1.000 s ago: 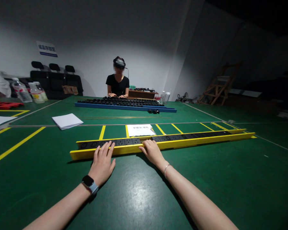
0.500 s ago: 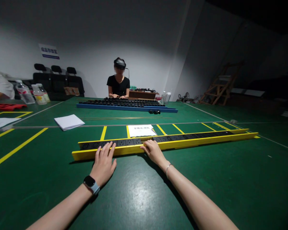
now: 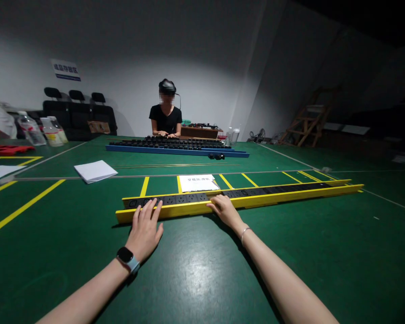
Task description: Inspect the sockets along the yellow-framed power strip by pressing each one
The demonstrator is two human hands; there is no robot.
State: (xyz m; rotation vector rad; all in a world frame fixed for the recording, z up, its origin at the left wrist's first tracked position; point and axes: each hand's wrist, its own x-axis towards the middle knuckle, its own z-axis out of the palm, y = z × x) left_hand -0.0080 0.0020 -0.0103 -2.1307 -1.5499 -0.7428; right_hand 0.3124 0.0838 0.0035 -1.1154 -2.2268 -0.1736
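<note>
A long yellow channel (image 3: 273, 197) lies across the green table, with black socket modules (image 3: 185, 199) in a row inside it, like a long power strip. A gap in the row shows just left of my right hand. My right hand (image 3: 225, 209) is closed over the channel's near wall, thumb outside and fingertips inside. Near the channel's left end rests my left hand (image 3: 145, 234), its fingers stretched out over the near wall and touching the modules.
Beyond the channel lie a printed sign (image 3: 199, 183), folded white paper (image 3: 96, 171) and thin rods (image 3: 175, 165). Farther back, blue channels (image 3: 175, 152) hold black parts, and a person (image 3: 166, 117) has hands on them. Bottles (image 3: 32, 128) and a red part (image 3: 8, 149) are at left.
The yellow channel has slid to the right with its modules, its left end now nearer my left fingers. My right hand has moved right with it; my left hand has hardly moved.
</note>
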